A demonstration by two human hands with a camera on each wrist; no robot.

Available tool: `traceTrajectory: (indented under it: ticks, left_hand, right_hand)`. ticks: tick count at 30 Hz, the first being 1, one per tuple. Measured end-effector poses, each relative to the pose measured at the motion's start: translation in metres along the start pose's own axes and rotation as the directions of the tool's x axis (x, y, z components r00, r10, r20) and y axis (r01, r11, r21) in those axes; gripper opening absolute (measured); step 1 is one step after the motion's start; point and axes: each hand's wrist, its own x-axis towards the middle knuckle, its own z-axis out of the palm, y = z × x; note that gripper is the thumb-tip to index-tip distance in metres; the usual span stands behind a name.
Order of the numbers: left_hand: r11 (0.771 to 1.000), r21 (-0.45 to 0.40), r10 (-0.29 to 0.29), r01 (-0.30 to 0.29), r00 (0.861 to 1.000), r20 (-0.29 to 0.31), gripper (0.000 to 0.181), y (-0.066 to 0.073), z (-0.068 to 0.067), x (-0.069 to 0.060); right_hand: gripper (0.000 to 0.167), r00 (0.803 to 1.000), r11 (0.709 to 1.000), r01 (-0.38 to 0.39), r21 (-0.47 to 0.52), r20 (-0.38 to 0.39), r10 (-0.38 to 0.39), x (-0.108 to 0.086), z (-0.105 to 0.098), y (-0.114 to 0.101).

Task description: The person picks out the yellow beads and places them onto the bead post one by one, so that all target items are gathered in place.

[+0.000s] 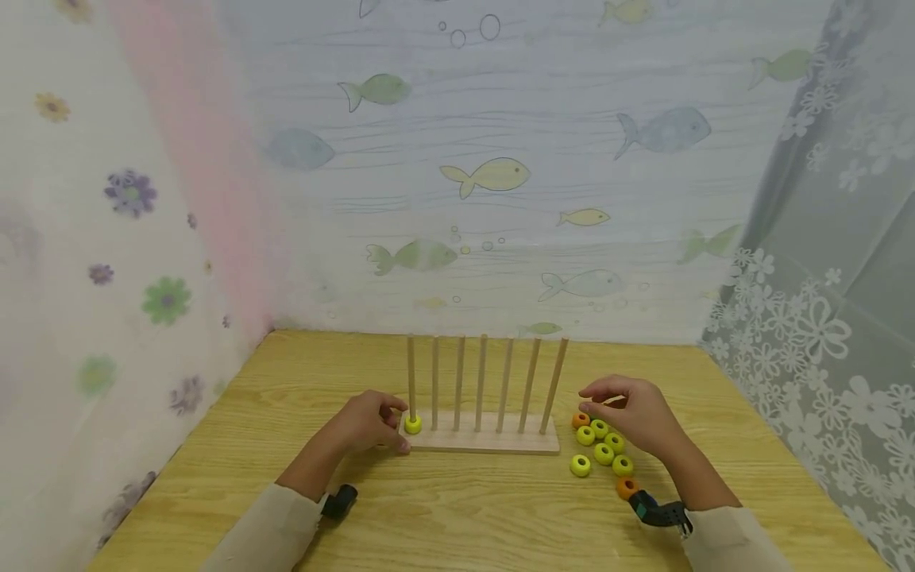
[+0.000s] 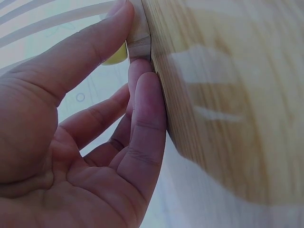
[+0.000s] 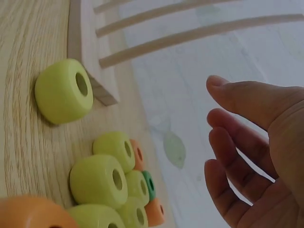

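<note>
A wooden peg rack point(image 1: 486, 443) with a row of several upright dowels stands on the table. One yellow-green bead point(image 1: 412, 427) sits at the foot of its leftmost dowel. My left hand point(image 1: 366, 423) grips the left end of the rack's base, thumb and fingers against its edges; in the left wrist view the thumb point(image 2: 95, 50) touches the wood. Above the loose beads at the rack's right, my right hand point(image 1: 639, 413) hovers with relaxed fingers and holds nothing. Beneath it are yellow-green beads point(image 3: 98, 181), orange beads point(image 1: 627, 487) and a green bead point(image 3: 149, 185).
One yellow-green bead point(image 1: 581, 465) lies a little apart, towards the front of the wood-grain table point(image 1: 457, 508). Behind the table hangs a fish-print cloth point(image 1: 493, 262). A flower-print cloth point(image 1: 167, 349) hangs at the left, and a white flower-pattern sheet point(image 1: 822, 381) at the right.
</note>
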Motion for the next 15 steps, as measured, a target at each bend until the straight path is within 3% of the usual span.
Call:
traceTrajectory:
  ticks: [7, 15]
  left_hand:
    - [1.0, 0.009, 0.005, -0.005, 1.0, 0.001, 0.072, -0.003, 0.001, 0.002]
    - [1.0, 0.011, 0.009, -0.009, 1.0, 0.003, 0.072, -0.004, 0.002, 0.005]
  right_hand:
    - [0.029, 0.996, 0.999, -0.035, 0.011, 0.081, 0.034, 0.0, -0.005, 0.016]
    - [0.027, 0.986, 0.995, -0.096, 0.031, 0.144, 0.09, -0.001, -0.01, 0.03]
